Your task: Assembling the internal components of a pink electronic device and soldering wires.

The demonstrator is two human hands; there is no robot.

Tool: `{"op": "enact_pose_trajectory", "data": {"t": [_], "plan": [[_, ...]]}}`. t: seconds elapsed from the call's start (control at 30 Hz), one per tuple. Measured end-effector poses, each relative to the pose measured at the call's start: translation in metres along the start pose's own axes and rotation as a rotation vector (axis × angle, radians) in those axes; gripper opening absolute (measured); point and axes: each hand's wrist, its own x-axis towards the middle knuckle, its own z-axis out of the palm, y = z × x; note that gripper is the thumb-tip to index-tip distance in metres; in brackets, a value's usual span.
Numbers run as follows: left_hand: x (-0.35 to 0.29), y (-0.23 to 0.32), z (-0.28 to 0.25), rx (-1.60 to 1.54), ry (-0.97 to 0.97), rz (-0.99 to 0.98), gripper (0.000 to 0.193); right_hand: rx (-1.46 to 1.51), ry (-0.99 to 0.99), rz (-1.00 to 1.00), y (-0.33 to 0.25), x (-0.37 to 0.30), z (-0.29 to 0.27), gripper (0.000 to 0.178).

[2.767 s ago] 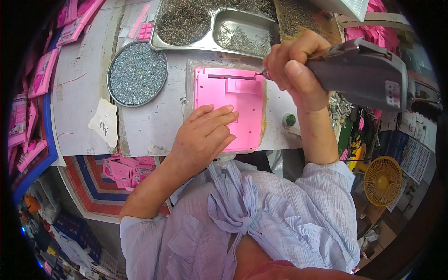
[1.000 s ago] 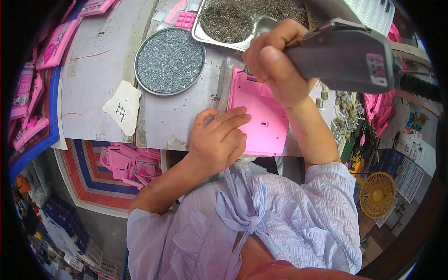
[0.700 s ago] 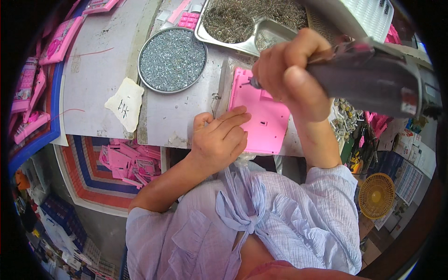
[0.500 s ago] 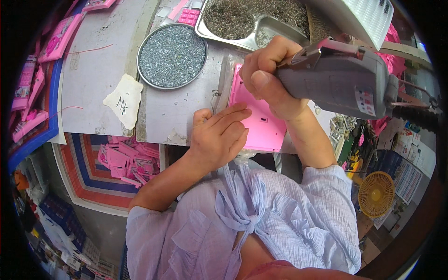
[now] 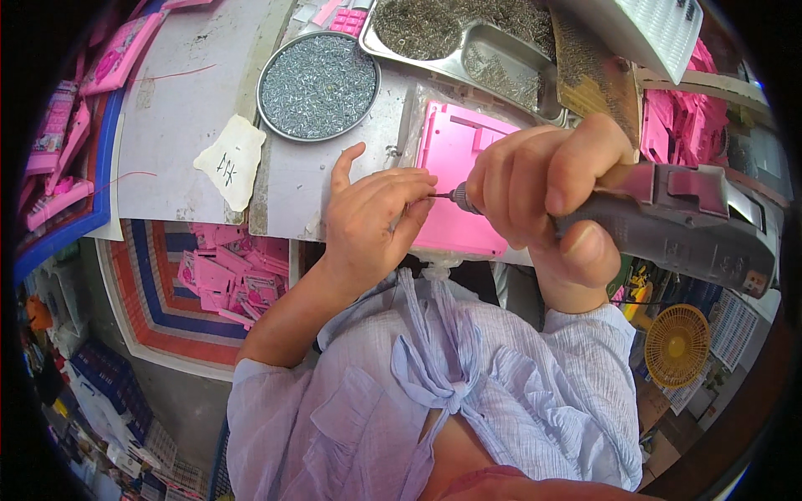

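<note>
My right hand is wrapped round a grey electric screwdriver, which lies tilted with its bit pointing left. The thin bit reaches the fingertips of my left hand. There the thumb and forefinger are pinched together, with the little finger raised; whatever is between them is too small to make out. Under both hands lies a flat pink plastic panel with slots and small holes, on a clear plastic bag. My right hand and the screwdriver hide part of its right side.
Behind my left hand stands a round metal dish of small silvery screws. A steel tray with springs and small metal parts is at the back. Pink parts fill a striped bin at lower left. A torn paper note lies left.
My right hand has brought the screwdriver down and turned its bit toward my left fingertips. The bit and more of the pink panel now show. The whole view has shifted slightly.
</note>
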Motion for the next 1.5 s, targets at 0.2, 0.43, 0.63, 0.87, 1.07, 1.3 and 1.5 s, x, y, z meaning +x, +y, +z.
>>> {"op": "enact_pose_trajectory", "data": {"t": [0.2, 0.43, 0.63, 0.87, 1.07, 1.3, 1.5], "plan": [[0.0, -0.004, -0.014, 0.132, -0.105, 0.109, 0.021, -0.006, 0.034, 0.023, 0.007, -0.005, 0.009, 0.038], [0.053, -0.08, -0.066, 0.712, 0.013, -0.063, 0.017, -0.155, -0.001, 0.112, 0.02, -0.012, 0.009, 0.032], [0.05, -0.09, -0.059, 0.678, 0.053, -0.102, 0.011, -0.361, -0.164, 0.098, 0.029, -0.014, 0.008, 0.026], [0.06, -0.094, -0.064, 0.445, 0.19, -0.136, 0.015, -0.517, -0.273, 0.069, 0.038, -0.017, 0.013, 0.022], [0.024, -0.046, -0.05, 0.092, 0.136, -0.103, 0.009, -0.165, -0.107, 0.019, 0.02, -0.007, 0.005, 0.026], [-0.024, 0.01, -0.008, -0.157, 0.093, 0.001, 0.026, -0.061, -0.066, -0.084, -0.009, -0.013, 0.016, 0.032], [-0.024, 0.013, -0.005, -0.182, 0.112, 0.065, 0.031, -0.008, -0.002, -0.053, -0.003, -0.024, 0.022, 0.033]]}}
